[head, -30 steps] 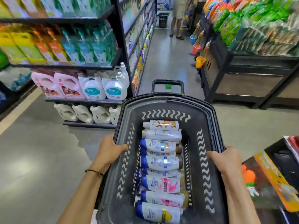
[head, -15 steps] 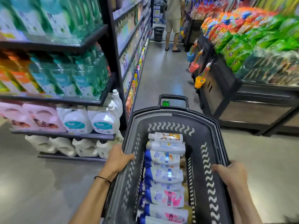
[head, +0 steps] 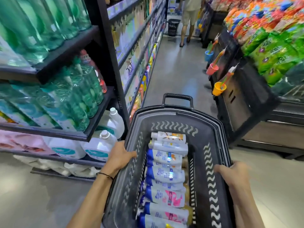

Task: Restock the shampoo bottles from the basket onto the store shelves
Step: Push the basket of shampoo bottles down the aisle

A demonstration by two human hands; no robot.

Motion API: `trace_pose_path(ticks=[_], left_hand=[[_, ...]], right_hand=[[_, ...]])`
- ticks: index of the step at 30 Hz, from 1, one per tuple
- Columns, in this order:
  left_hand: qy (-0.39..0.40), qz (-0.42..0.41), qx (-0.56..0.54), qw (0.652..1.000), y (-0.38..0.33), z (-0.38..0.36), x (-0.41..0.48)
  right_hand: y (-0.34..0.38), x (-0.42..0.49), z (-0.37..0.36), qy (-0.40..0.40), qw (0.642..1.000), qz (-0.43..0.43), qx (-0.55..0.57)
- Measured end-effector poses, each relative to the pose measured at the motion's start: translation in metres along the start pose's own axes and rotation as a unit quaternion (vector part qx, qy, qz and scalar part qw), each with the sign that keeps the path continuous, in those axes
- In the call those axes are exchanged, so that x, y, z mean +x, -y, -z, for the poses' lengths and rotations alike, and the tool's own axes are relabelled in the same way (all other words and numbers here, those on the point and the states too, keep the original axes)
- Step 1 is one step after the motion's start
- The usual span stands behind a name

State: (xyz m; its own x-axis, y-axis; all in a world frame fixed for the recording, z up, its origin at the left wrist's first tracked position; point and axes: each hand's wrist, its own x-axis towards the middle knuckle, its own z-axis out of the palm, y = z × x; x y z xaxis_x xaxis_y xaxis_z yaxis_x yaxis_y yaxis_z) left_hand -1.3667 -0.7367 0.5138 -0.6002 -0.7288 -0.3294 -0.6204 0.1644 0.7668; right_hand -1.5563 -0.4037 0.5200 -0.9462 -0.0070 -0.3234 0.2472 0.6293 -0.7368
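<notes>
A dark grey basket [head: 212,129] fills the lower middle of the head view, held out in front of me above the floor. Several white and blue shampoo bottles [head: 165,176] lie on their sides in a row inside it, some with pink labels. My left hand [head: 119,157] grips the basket's left rim. My right hand [head: 234,175] grips the right rim. Store shelves [head: 131,46] with bottles and pouches run along the left side of the aisle ahead.
The near left shelf end [head: 69,76] holds green bottles and white jugs [head: 105,145], close to the basket's left side. A dark display stand [head: 243,102] with snack bags and hanging coloured cups is on the right. A person [head: 189,17] and a black bin [head: 173,27] stand far down the aisle.
I have moved forward into the aisle with the basket. The left shelf end is now closer and beside the basket. Both hands keep their hold on the rims.
</notes>
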Motion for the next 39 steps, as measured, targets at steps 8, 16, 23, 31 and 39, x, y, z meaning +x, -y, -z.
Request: trace_pose_path(ticks=[8,16,23,31,39], left_hand=[[-0.027,0.044,0.008,0.999,-0.039,-0.035,0.147],[0.004,0.102,0.044,0.994,-0.020,-0.085,0.267],[0.011,0.167,0.089,0.982,0.063,-0.152,0.363],[0.021,0.224,0.109,0.968,0.164,-0.237,0.450],[0.013,0.220,0.160,0.962,0.234,-0.300,0.538]], right_hand=[[0.086,0.141,-0.055,0.016,0.999,0.003,-0.028],[0.082,0.241,-0.134,0.063,0.996,-0.055,-0.020],[0.034,0.332,-0.241,0.093,0.992,-0.080,-0.035],[-0.072,0.419,-0.350,0.149,0.977,-0.097,-0.115],[-0.142,0.484,-0.432,0.153,0.976,-0.105,-0.117]])
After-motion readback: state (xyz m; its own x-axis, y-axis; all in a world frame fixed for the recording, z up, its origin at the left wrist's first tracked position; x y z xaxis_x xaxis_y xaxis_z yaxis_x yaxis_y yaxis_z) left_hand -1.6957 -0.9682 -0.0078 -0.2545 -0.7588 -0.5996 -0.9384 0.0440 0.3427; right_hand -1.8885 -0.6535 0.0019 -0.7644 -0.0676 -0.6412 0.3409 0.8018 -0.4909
